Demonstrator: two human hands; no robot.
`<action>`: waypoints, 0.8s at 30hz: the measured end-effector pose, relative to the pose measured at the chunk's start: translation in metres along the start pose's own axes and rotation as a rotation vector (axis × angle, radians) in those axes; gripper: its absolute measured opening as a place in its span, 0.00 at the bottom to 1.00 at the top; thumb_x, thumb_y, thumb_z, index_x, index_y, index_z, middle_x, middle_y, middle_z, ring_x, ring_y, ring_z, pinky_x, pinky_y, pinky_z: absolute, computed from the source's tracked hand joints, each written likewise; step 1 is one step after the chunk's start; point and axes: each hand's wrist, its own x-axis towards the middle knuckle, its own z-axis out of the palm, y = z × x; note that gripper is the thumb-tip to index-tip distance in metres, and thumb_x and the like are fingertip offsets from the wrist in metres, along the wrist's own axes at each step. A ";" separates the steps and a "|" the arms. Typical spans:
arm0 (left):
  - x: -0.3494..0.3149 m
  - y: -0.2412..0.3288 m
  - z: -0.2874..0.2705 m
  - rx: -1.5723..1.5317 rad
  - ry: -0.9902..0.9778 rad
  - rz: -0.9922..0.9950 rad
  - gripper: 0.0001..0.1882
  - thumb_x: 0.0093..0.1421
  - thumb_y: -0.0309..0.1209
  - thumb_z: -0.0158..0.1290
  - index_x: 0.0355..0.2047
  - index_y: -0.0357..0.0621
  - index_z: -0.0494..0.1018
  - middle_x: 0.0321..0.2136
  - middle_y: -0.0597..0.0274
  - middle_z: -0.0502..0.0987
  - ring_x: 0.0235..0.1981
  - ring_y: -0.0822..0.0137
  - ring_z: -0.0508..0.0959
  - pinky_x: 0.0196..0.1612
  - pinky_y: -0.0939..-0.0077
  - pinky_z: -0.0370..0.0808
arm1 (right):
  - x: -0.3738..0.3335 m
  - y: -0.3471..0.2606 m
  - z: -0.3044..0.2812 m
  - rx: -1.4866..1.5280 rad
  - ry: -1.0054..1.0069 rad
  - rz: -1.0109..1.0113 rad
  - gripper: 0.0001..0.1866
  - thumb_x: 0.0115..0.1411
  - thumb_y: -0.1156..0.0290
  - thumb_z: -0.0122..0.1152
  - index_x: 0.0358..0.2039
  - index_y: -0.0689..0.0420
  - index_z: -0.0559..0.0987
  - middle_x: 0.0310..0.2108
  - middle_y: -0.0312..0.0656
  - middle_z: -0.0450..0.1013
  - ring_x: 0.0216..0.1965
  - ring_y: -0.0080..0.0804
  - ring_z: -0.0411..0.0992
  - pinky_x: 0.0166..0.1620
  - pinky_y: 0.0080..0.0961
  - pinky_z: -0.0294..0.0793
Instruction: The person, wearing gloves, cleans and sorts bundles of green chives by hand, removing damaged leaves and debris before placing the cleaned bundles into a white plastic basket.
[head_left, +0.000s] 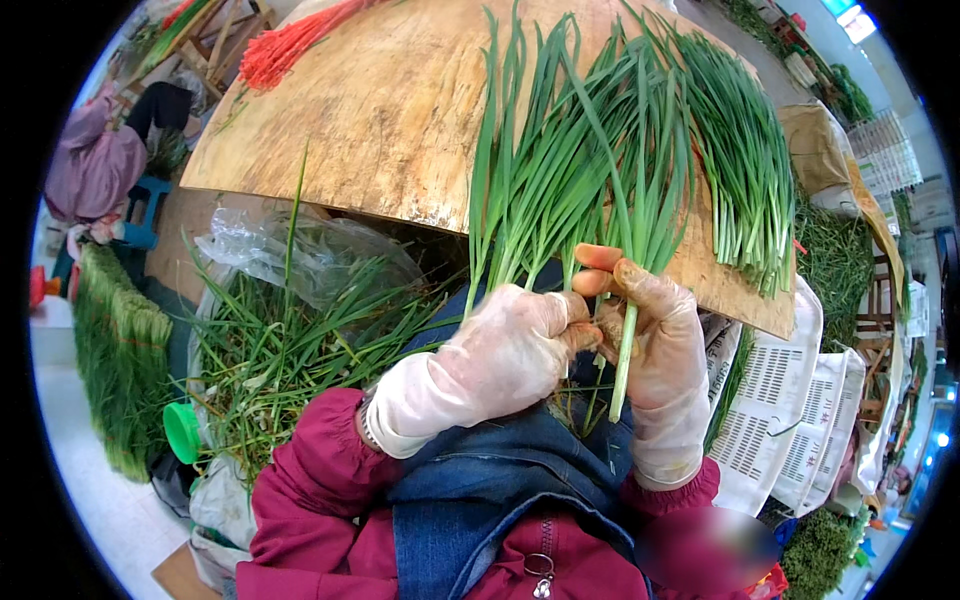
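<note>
Head view, and both gloved hands are busy at the middle of the frame! The left hand [505,345] has its fingers curled tight at the lower ends of a fan of greens [565,185], whose blades run up over the front edge of the tabletop [370,115]. Just beside it, the right hand [662,345] pinches a single stalk [623,370] between thumb and fingers, pale end hanging down — no gap to speak of in that grip.

So where do we stand? One neat bunch [748,175] lies at the right of the tabletop, white ends lined up toward the front edge; that one looks finished, or close to it. A sliver of red shows at its left side, but whether it's tied all the way round, I can't tell. The fan looks like the part in progress: ends uneven, blades spread loose, so evening it up seems left to do. Red strips [300,45] lie at the upper left of the tabletop, apart from the fan. And at lower left, a tangled heap [265,365] lies by a clear plastic sheet [300,255] — stock or trimmings, no way to say.
</note>
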 end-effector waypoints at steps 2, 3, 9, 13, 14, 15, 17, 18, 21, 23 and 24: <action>0.002 0.003 -0.009 -0.023 0.134 0.208 0.05 0.53 0.26 0.50 0.26 0.38 0.72 0.10 0.65 0.66 0.11 0.78 0.64 0.15 0.81 0.61 | 0.004 0.002 -0.011 -0.054 -0.029 -0.004 0.16 0.53 0.69 0.48 0.37 0.69 0.72 0.26 0.44 0.73 0.11 0.16 0.59 0.16 0.10 0.56; 0.004 0.004 -0.013 -0.034 0.201 0.313 0.05 0.54 0.26 0.49 0.24 0.38 0.72 0.10 0.64 0.66 0.12 0.77 0.64 0.15 0.80 0.62 | 0.004 0.002 -0.015 -0.081 -0.044 -0.007 0.16 0.53 0.69 0.48 0.37 0.69 0.72 0.27 0.45 0.73 0.10 0.16 0.58 0.16 0.10 0.57; 0.024 0.000 -0.017 0.288 0.322 0.348 0.05 0.51 0.27 0.49 0.24 0.37 0.72 0.18 0.50 0.72 0.19 0.57 0.74 0.21 0.73 0.69 | 0.003 0.004 -0.013 -0.156 -0.105 -0.017 0.15 0.52 0.68 0.48 0.26 0.69 0.75 0.17 0.43 0.71 0.09 0.18 0.56 0.15 0.14 0.54; 0.034 -0.001 -0.009 0.378 0.423 0.483 0.05 0.50 0.27 0.51 0.21 0.38 0.70 0.16 0.51 0.71 0.18 0.54 0.73 0.19 0.71 0.69 | -0.003 0.006 -0.011 -0.071 -0.105 0.029 0.13 0.52 0.70 0.50 0.33 0.68 0.73 0.18 0.41 0.70 0.09 0.17 0.57 0.15 0.11 0.53; 0.037 -0.003 -0.007 0.373 0.426 0.489 0.05 0.50 0.27 0.50 0.21 0.38 0.70 0.16 0.50 0.71 0.19 0.54 0.73 0.19 0.70 0.69 | -0.006 0.009 -0.011 -0.078 -0.068 0.038 0.13 0.52 0.72 0.51 0.34 0.68 0.72 0.19 0.41 0.70 0.10 0.17 0.57 0.15 0.11 0.53; 0.039 -0.002 -0.006 0.372 0.431 0.494 0.05 0.50 0.27 0.50 0.22 0.38 0.70 0.16 0.50 0.71 0.19 0.53 0.73 0.19 0.70 0.68 | -0.010 0.011 -0.010 -0.083 -0.035 0.046 0.13 0.52 0.73 0.51 0.36 0.67 0.71 0.20 0.42 0.70 0.10 0.17 0.57 0.15 0.11 0.53; 0.043 -0.002 -0.007 0.384 0.474 0.513 0.05 0.50 0.27 0.50 0.21 0.38 0.69 0.16 0.49 0.70 0.18 0.54 0.73 0.18 0.70 0.68 | -0.016 0.009 -0.008 -0.115 -0.028 0.037 0.14 0.49 0.75 0.53 0.37 0.67 0.71 0.20 0.41 0.70 0.11 0.16 0.58 0.16 0.10 0.53; 0.045 -0.002 -0.009 0.397 0.513 0.526 0.05 0.50 0.26 0.50 0.21 0.38 0.69 0.16 0.49 0.70 0.18 0.54 0.73 0.18 0.70 0.68 | -0.019 0.009 -0.007 -0.130 -0.035 0.054 0.14 0.49 0.75 0.54 0.37 0.67 0.71 0.21 0.41 0.70 0.11 0.16 0.58 0.16 0.09 0.53; 0.048 -0.001 -0.030 0.352 0.634 0.587 0.03 0.51 0.23 0.48 0.23 0.39 0.71 0.17 0.49 0.71 0.17 0.63 0.74 0.19 0.77 0.67 | -0.027 0.002 -0.007 -0.146 -0.063 0.079 0.15 0.48 0.75 0.54 0.37 0.67 0.71 0.21 0.42 0.71 0.11 0.15 0.58 0.17 0.08 0.53; 0.041 -0.021 -0.060 0.509 0.979 0.910 0.05 0.53 0.26 0.50 0.28 0.39 0.73 0.16 0.61 0.73 0.16 0.73 0.71 0.18 0.81 0.64 | -0.025 0.002 -0.011 -0.140 -0.020 0.050 0.15 0.48 0.76 0.54 0.38 0.68 0.71 0.21 0.42 0.71 0.12 0.14 0.57 0.17 0.07 0.53; 0.015 -0.004 -0.065 0.157 0.895 0.550 0.06 0.53 0.30 0.52 0.29 0.40 0.74 0.14 0.69 0.69 0.14 0.80 0.65 0.15 0.86 0.58 | -0.023 -0.004 -0.020 -0.150 -0.008 0.012 0.15 0.48 0.76 0.54 0.38 0.68 0.71 0.21 0.42 0.71 0.12 0.14 0.58 0.16 0.06 0.54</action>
